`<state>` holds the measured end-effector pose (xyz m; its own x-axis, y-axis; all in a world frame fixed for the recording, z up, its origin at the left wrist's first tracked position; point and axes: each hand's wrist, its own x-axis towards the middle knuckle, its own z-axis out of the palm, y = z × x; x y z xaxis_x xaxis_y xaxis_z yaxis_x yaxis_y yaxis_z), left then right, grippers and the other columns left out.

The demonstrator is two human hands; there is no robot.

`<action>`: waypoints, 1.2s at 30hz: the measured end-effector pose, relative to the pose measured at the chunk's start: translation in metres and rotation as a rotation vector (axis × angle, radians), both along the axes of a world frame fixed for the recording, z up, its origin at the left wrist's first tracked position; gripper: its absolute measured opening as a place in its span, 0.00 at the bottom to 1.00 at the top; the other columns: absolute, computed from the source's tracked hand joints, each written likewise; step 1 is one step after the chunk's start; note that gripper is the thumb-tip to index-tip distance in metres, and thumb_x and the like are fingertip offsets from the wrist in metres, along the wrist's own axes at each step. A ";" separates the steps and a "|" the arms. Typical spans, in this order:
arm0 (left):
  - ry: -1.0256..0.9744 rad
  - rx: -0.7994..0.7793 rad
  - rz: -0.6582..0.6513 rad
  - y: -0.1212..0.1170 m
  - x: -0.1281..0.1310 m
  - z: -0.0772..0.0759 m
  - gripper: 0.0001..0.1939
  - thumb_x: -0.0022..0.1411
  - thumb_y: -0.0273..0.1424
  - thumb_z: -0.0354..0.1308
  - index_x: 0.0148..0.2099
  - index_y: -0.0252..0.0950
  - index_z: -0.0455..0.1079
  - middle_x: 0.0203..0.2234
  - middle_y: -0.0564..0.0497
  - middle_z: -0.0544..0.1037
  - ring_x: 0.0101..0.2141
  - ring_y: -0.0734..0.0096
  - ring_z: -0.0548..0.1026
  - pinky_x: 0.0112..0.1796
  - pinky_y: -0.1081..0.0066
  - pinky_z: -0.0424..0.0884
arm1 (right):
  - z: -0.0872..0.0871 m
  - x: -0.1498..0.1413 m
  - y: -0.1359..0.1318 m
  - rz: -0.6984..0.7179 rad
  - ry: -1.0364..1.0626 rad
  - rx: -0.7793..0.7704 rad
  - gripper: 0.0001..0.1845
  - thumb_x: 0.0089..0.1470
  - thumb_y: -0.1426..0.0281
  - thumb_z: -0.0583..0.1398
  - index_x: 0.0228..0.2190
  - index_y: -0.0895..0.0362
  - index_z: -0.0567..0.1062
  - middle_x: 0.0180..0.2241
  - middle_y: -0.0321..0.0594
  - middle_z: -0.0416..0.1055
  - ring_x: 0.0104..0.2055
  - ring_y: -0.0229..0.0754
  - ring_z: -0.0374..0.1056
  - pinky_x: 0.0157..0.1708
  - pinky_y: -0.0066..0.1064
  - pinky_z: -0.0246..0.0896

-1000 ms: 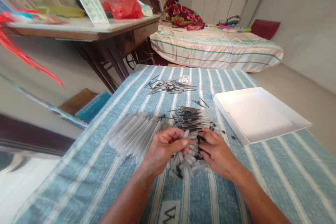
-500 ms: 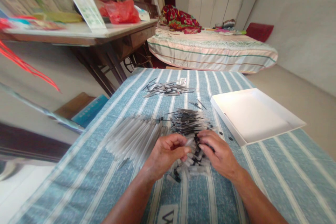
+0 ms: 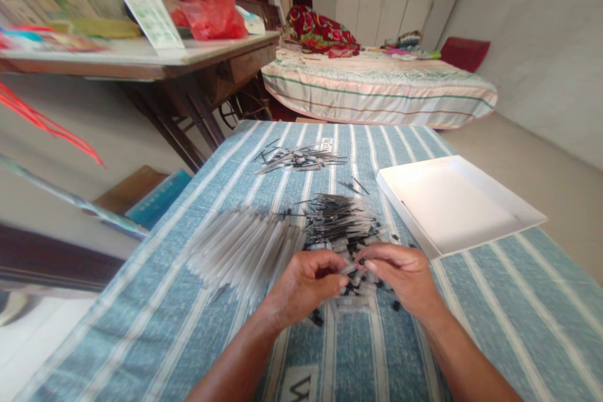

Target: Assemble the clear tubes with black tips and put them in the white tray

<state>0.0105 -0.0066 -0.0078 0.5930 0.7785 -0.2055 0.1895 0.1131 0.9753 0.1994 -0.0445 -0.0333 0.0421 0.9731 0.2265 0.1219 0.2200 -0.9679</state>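
Between the thumb and forefinger of my left hand (image 3: 313,279) is a small translucent pen cap (image 3: 349,269). My right hand (image 3: 400,270) pinches a tiny black plug (image 3: 362,261) close to the cap's end; whether the two touch I cannot tell. Under both hands lies a heap of loose translucent caps and black plugs (image 3: 360,304), partly hidden by my fingers. Left of my left hand, translucent pen barrels (image 3: 249,248) lie side by side. Just beyond my hands is a bundle of dark pen refills (image 3: 336,217).
A shallow white box lid (image 3: 471,207) sits on the right of the striped tablecloth (image 3: 151,326). Another pile of mixed pen parts (image 3: 301,158) lies at the far end. A sewing-machine table (image 3: 211,59) stands at the left, and a bed (image 3: 377,88) is beyond.
My right hand has moved slightly down and now shows a black plug at its fingertips. My left hand has turned a little, with the cap pointing toward the right hand.
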 end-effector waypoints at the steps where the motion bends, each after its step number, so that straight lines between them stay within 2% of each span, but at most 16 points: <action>1: 0.004 0.001 -0.004 0.000 0.000 0.001 0.06 0.50 0.30 0.57 0.28 0.31 0.70 0.17 0.57 0.64 0.20 0.81 0.59 0.22 0.78 0.54 | 0.000 0.000 0.000 -0.002 -0.006 0.006 0.06 0.48 0.68 0.62 0.29 0.57 0.78 0.28 0.40 0.77 0.30 0.41 0.71 0.31 0.29 0.67; 7: 0.016 -0.001 -0.007 -0.002 0.002 0.004 0.05 0.50 0.29 0.57 0.27 0.31 0.69 0.17 0.58 0.61 0.20 0.81 0.56 0.21 0.78 0.52 | -0.004 -0.001 -0.001 0.013 -0.067 0.045 0.05 0.48 0.69 0.62 0.29 0.56 0.78 0.29 0.40 0.77 0.32 0.41 0.72 0.32 0.29 0.67; 19: 0.191 0.013 -0.069 -0.002 0.001 -0.003 0.05 0.52 0.28 0.53 0.29 0.32 0.68 0.16 0.58 0.64 0.19 0.80 0.62 0.20 0.78 0.57 | -0.002 -0.002 0.002 0.114 -0.227 0.158 0.05 0.51 0.73 0.59 0.28 0.57 0.76 0.29 0.41 0.75 0.32 0.39 0.71 0.34 0.28 0.65; 24: 0.196 -0.033 -0.102 -0.002 0.001 -0.001 0.06 0.53 0.28 0.52 0.29 0.32 0.69 0.16 0.59 0.65 0.18 0.81 0.63 0.20 0.79 0.59 | -0.006 -0.001 0.002 0.125 -0.215 0.082 0.04 0.50 0.72 0.60 0.28 0.57 0.77 0.27 0.39 0.75 0.30 0.38 0.70 0.31 0.26 0.64; 29: 0.203 -0.022 -0.069 -0.003 0.002 0.004 0.05 0.52 0.27 0.52 0.28 0.32 0.68 0.15 0.59 0.64 0.17 0.81 0.62 0.19 0.80 0.57 | -0.011 0.001 0.001 0.149 -0.148 -0.044 0.07 0.51 0.69 0.60 0.31 0.57 0.77 0.25 0.37 0.75 0.27 0.37 0.70 0.29 0.25 0.64; 36: 0.229 0.059 -0.093 -0.003 0.001 0.000 0.06 0.52 0.28 0.52 0.29 0.32 0.69 0.16 0.58 0.65 0.20 0.80 0.63 0.21 0.79 0.58 | -0.004 0.002 0.001 0.195 -0.284 -0.002 0.07 0.53 0.71 0.58 0.27 0.59 0.75 0.21 0.36 0.73 0.25 0.35 0.68 0.28 0.22 0.60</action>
<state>0.0114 -0.0094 -0.0074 0.6060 0.7372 -0.2990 0.4137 0.0290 0.9100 0.2016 -0.0433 -0.0377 -0.2086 0.9572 0.2007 0.3422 0.2637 -0.9019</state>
